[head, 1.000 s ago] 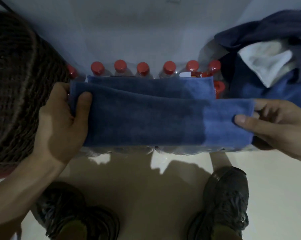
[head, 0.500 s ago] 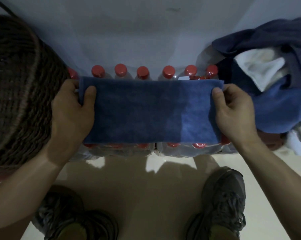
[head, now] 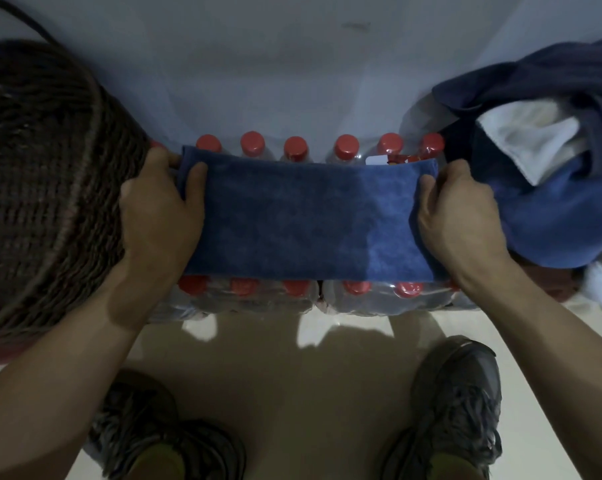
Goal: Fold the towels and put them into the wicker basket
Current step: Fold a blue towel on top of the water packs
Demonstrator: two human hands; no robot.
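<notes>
Wicker basket [head: 40, 188] fills the left edge, touching the left hand [head: 157, 209], which grips the left end of the folded blue towel [head: 303, 220] lying centre frame across red-capped bottles [head: 344, 147]. Right hand [head: 458, 216] grips its right end, beside the towel pile [head: 548, 174] at upper right. Bottle label unreadable.

A blue towel [head: 303, 220], folded into a long flat band, lies stretched between the left grip [head: 159, 206] and right grip [head: 460, 213]. The dark wicker basket [head: 43, 174] stands just left of the left grip. A heap of unfolded towels [head: 552, 188], blue, navy and white, lies just right of the right grip.
</notes>
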